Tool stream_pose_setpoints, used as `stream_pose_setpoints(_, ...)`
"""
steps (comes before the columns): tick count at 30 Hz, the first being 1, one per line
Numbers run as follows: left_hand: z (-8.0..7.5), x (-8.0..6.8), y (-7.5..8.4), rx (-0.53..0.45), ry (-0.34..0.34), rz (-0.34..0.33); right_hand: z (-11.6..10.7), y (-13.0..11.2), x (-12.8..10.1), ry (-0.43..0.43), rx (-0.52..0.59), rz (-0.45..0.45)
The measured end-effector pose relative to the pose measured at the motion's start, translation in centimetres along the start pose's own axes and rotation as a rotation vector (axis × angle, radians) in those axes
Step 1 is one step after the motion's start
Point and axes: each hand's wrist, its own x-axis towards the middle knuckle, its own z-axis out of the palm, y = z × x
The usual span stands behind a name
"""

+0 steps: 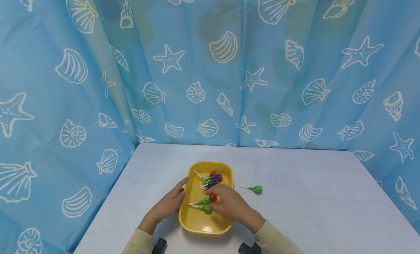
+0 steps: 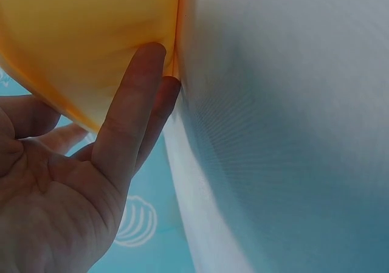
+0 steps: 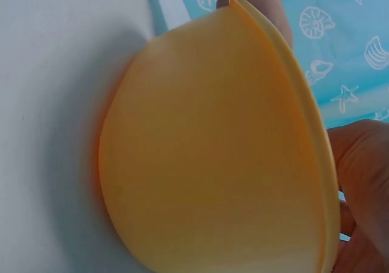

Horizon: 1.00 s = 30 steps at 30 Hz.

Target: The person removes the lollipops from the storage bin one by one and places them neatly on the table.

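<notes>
A yellow tray (image 1: 202, 222) stands on the white table (image 1: 311, 199) and holds several lollipops: two green ones (image 1: 206, 205), a purple one (image 1: 215, 180) and a red one (image 1: 212, 173). My left hand (image 1: 167, 204) lies with straight fingers against the tray's left wall; the left wrist view shows its fingers (image 2: 130, 103) touching the tray (image 2: 79, 36). My right hand (image 1: 229, 204) reaches into the tray from the right and pinches a red lollipop (image 1: 213, 198) at its fingertips. In the right wrist view the tray's outer wall (image 3: 206, 151) fills the frame beside my palm (image 3: 364, 176).
One green lollipop (image 1: 257, 189) lies on the table just right of the tray. A blue curtain (image 1: 210, 64) with shell and starfish prints hangs behind and to both sides. The table's left edge (image 1: 108, 195) runs close to the tray.
</notes>
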Motion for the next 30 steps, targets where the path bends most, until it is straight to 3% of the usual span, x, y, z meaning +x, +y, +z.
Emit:
stream_pose_setpoints(6, 0.1, 0.0, 0.1, 0.003, 0.008, -0.016, 0.4, -0.6, 0.5, -0.022, -0.048, 0.038)
stream_pose_setpoints(12, 0.1, -0.1, 0.2, -0.011, 0.002, -0.027, 1.1, -0.9, 0.9, -0.089, -0.170, 0.090)
stream_pose_setpoints(17, 0.1, -0.2, 0.2, -0.024, -0.006, -0.029, 1.6, -1.1, 0.9, -0.095, -0.284, 0.076)
stream_pose_setpoints(30, 0.0, -0.1, 0.0, -0.033, -0.013, -0.022, 2.7, -1.1, 1.2, -0.095, -0.360, 0.105)
